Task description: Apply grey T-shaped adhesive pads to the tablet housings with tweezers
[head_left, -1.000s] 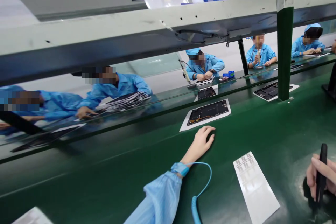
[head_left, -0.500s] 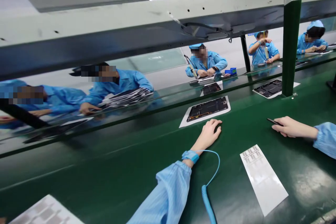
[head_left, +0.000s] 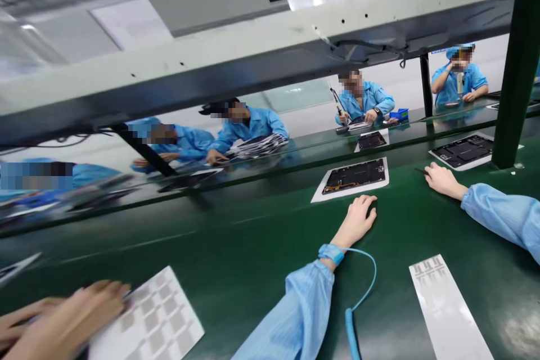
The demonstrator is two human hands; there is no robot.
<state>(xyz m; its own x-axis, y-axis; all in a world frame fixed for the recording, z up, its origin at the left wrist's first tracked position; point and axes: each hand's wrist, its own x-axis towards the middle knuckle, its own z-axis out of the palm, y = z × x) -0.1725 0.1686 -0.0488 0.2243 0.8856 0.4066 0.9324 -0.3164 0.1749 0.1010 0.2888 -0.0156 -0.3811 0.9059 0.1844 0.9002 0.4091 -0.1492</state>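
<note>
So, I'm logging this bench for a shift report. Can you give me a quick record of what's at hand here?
left hand: palm down on the belt, just below a board
right hand: holds a black tool, near a second board
wrist: blue strap on left wrist, with coiled cord
nearby: label sheet on the belt
co-worker: a hand on a printed sheet, lower left
</note>
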